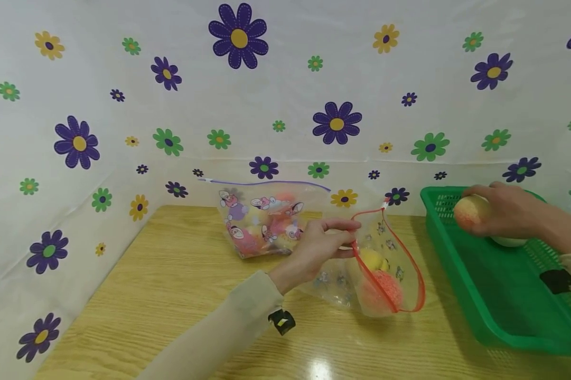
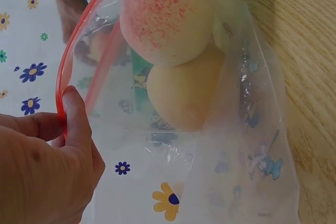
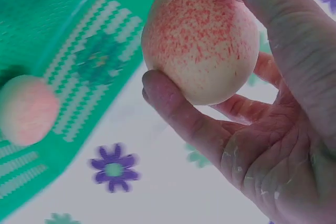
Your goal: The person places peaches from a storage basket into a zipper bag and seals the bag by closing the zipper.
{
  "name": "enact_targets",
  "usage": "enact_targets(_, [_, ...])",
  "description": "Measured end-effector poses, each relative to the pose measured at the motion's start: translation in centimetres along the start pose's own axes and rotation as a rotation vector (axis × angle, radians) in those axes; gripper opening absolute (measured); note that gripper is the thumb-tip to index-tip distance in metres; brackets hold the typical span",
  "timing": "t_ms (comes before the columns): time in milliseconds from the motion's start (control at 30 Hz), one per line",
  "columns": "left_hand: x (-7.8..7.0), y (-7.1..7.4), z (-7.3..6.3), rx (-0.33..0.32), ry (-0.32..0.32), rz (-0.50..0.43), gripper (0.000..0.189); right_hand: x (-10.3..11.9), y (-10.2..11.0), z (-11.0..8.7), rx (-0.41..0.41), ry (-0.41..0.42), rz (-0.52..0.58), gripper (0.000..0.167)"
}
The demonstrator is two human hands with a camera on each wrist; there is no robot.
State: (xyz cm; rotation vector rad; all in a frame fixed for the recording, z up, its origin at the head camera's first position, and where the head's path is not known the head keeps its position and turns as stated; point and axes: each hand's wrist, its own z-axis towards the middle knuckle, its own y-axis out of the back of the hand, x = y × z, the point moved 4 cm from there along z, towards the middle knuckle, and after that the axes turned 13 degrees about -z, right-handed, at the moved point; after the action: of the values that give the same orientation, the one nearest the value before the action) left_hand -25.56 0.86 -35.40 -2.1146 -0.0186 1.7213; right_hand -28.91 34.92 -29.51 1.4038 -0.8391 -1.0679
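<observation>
My left hand (image 1: 309, 250) pinches the red zip edge of a clear printed bag (image 1: 330, 287), whose mouth stands spread toward the right. Inside lie a pink-speckled toy peach (image 2: 165, 17) and a plain yellow fruit (image 2: 184, 95), pressed together in the left wrist view. Over the back of a green basket (image 1: 513, 301), my right hand (image 1: 513, 211) holds another toy peach (image 3: 202, 40), pale with red speckles, between thumb and fingers. A further pink and cream peach (image 3: 29, 109) sits in the basket, mostly covered by the right hand in the head view.
Behind the left hand, a second clear bag (image 1: 266, 216) with a blue zip edge leans near the flowered cloth (image 1: 285, 89), filled with several pink and yellow fruits. The basket stands at the right on the wooden table (image 1: 171, 295), close to the red-edged bag.
</observation>
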Motion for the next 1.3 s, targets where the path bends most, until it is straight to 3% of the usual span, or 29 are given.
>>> enact_targets(300, [-0.1,0.1,0.1,-0.003,-0.046,-0.04,0.036,5.4,2.8,-0.9,-0.031,0.078,0.055,0.066])
enact_targets(633, [-0.1,-0.1,0.4,0.0,-0.066,-0.035,0.026,11.0,4.6,-1.6,-0.112,0.218,0.079,0.066])
enact_targets(833, [-0.1,-0.4,0.4,-0.009,-0.065,-0.055,0.024,13.2,4.2,-1.7,-0.118,0.287,0.122,0.067])
enact_targets(1000, [0.0,-0.5,0.5,-0.014,-0.073,-0.072,0.023,14.8,3.4,-1.3,-0.058,0.313,0.158,0.069])
enact_targets(1300, [-0.5,-0.6,0.4,-0.018,-0.1,-0.111,0.023,16.0,1.7,-0.3,-0.12,0.291,0.059,0.072])
